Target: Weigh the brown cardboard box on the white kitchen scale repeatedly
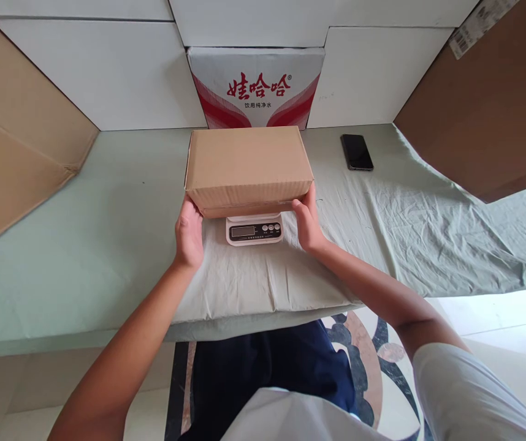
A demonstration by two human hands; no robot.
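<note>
Between my two hands is a closed brown cardboard box [249, 159], with its long side facing me. My left hand [189, 234] grips the box's near left corner, its fingers hidden behind and under it. At the near right corner my right hand [308, 219] holds the other end, thumb on the front face. Directly below the box is a white digital kitchen scale [254, 231]; only its front panel with a display and several round buttons shows. The display looks blank. Whether the box rests on the scale's platform or is held just over it, I cannot tell.
A white and red carton [257, 79] stands behind the box against white panels. A black phone [357, 152] lies to the right on the green cloth [143, 269]. Large cardboard pieces flank both sides, one left [19, 135] and one right [497, 104].
</note>
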